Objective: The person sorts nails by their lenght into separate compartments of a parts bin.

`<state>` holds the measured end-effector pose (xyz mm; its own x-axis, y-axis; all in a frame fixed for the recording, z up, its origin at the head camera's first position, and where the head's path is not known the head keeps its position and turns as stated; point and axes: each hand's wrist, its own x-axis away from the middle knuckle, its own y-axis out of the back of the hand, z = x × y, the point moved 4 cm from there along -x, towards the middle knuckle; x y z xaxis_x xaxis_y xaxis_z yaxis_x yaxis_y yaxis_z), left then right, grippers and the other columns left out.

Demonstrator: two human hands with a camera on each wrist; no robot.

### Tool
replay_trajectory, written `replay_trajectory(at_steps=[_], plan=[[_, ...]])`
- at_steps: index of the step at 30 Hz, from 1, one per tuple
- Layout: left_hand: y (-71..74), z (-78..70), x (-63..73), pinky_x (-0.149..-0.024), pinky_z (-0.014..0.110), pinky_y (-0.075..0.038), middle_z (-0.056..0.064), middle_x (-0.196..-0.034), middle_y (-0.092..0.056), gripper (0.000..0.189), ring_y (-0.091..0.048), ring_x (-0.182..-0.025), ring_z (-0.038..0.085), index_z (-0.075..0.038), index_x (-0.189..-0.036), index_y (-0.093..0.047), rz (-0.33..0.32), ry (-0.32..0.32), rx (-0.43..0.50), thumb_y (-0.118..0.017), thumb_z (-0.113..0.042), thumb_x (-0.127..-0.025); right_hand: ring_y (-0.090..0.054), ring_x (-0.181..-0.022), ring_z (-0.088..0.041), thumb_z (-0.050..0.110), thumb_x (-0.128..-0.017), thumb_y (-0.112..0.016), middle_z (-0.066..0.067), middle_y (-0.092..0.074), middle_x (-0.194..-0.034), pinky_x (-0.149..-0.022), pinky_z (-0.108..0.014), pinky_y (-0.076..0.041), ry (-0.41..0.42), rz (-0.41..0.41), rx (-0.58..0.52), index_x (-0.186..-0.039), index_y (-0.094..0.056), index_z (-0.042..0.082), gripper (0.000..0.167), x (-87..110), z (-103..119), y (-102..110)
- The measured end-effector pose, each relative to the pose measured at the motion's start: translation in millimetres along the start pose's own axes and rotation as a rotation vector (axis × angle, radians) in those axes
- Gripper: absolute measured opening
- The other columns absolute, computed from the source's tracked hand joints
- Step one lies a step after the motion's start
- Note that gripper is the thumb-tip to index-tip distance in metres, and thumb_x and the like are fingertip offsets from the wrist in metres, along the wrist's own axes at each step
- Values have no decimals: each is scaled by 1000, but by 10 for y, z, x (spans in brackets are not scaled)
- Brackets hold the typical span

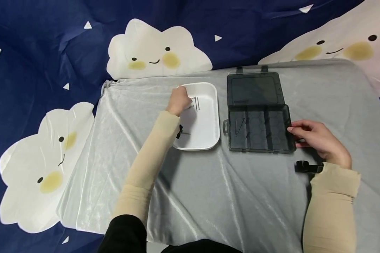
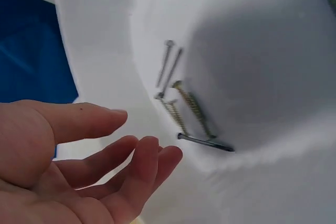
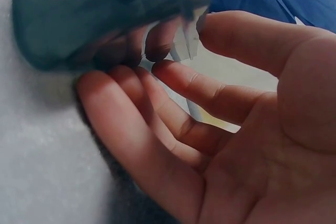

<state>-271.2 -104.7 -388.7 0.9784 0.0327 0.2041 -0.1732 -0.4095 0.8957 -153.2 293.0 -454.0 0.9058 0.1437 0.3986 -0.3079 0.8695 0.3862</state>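
Observation:
My left hand (image 1: 179,101) reaches into the far left part of a white tray (image 1: 213,140). Its thumb and fingers stand apart with nothing between them in the left wrist view, beside several loose nails (image 2: 166,65) and gold-coloured screws (image 2: 191,107). A darker nail (image 2: 206,142) lies closest to the fingertips. To the right, a dark see-through compartment box (image 1: 256,146) lies with its lid (image 1: 254,89) folded back. My right hand (image 1: 320,137) grips the box's right edge, thumb at the top edge and fingers against the side. Two nails (image 1: 236,127) lie in the box's left compartment.
Another thin metal piece (image 1: 186,133) lies in the tray's near left part, by the black wrist camera (image 1: 179,131). A wrinkled grey cloth (image 1: 202,196) covers the table. Behind it hangs a blue cloth (image 1: 240,21) with printed clouds.

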Motion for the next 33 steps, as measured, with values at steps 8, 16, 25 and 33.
replay_trajectory(at_steps=[8,16,25,33], plan=[[-120,94,-19,-60,27,-37,4,-67,-39,29,-36,-65,19,-10,-64,-38,-16,7,-51,-55,1,-85,-57,-78,3,39,-97,-55,18,-58,-89,-65,-25,-57,-8,17,14,-131,-44,-3,55,-34,12,-12],[-237,141,-68,-89,36,-52,20,-94,-70,17,-59,-85,28,4,-90,-67,-24,-46,-209,-52,2,-83,-58,-77,1,38,-97,-55,15,-58,-89,-65,-25,-57,-2,34,-7,-129,-44,-3,53,-37,11,-38],[-300,145,-92,-90,35,-52,20,-98,-71,21,-64,-94,32,5,-93,-69,-84,-41,-169,-52,5,-80,-58,-76,1,39,-97,-54,15,-58,-88,-65,-26,-57,-4,22,12,-130,-44,-4,54,-18,-6,-23],[-308,117,-89,-85,35,-54,18,-95,-71,15,-64,-88,29,3,-89,-68,-45,-9,-122,-55,3,-81,-57,-77,1,39,-97,-55,15,-58,-88,-65,-26,-57,-8,8,23,-130,-44,-3,54,9,9,5]])
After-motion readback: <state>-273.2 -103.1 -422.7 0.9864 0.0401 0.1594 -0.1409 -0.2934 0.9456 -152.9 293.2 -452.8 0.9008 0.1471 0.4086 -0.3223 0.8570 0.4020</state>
